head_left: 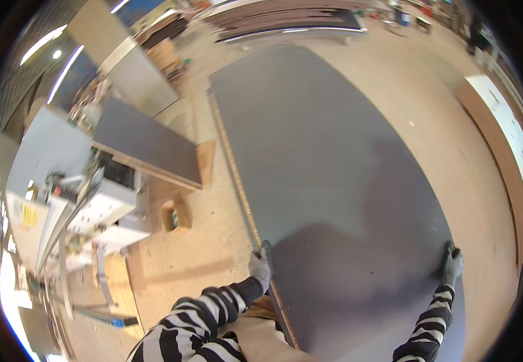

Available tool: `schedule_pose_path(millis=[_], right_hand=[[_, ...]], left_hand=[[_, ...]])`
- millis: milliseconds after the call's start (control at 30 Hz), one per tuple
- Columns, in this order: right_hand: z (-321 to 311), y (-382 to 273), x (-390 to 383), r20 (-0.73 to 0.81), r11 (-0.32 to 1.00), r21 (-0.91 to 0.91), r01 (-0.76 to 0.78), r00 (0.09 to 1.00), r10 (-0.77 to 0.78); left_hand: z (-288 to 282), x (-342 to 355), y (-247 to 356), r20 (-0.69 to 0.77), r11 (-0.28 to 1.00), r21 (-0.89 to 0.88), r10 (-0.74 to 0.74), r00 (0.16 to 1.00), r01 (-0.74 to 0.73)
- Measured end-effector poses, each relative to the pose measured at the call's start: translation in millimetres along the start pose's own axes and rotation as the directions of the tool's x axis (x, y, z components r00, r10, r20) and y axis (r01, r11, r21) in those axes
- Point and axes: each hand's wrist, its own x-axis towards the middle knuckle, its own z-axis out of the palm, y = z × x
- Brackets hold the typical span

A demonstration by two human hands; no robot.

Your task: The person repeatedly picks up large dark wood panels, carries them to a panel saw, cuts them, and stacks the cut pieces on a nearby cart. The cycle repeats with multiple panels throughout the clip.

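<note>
A large dark grey board (321,151) stretches from in front of my body far ahead, with a light wood-coloured edge along its left side. My left hand (261,266), in a grey glove with dark fingertips, is closed on that left edge, the thumb side over the top face. At the opposite long edge, my right hand (452,263), gloved the same way, grips the board with its fingers partly hidden by the rim. Shadows fall across the near half of the surface. What supports the board from below is hidden.
To my left stands a white machine (107,205) with another dark grey panel (147,142) beside it. A small open cardboard box (176,214) sits on the floor. Stacked boards (285,21) lie at the far end; a brown stack with a white top (496,133) is at right.
</note>
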Motion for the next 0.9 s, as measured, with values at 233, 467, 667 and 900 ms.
schedule_pose_path(millis=[233,467,667,900], right_hand=[[23.3,15.7,13.0,-0.001,0.967,0.204,0.151,0.988,-0.154],[37.4,-40.7,-1.3,-0.686,0.902,-0.313,0.297,0.586,-0.431],[27.0,-226.8,-107.5,-0.271,0.626,0.183,0.758,0.651,-0.709],[6.7,-294.9,-318.6,0.032,0.249,0.895,0.369,0.505,-0.863]], left_hand=[[-8.3,-13.7,28.9,0.033,0.997,-0.061,-0.049,0.998,0.051],[8.3,-7.0,14.4,-0.087,0.997,0.036,0.071,0.994,-0.068],[47.3,26.2,-20.1,-0.066,0.973,-0.082,0.209,0.976,-0.214],[-154.0,-4.3,-46.5,0.367,0.946,-0.265,0.278,0.888,-0.187]])
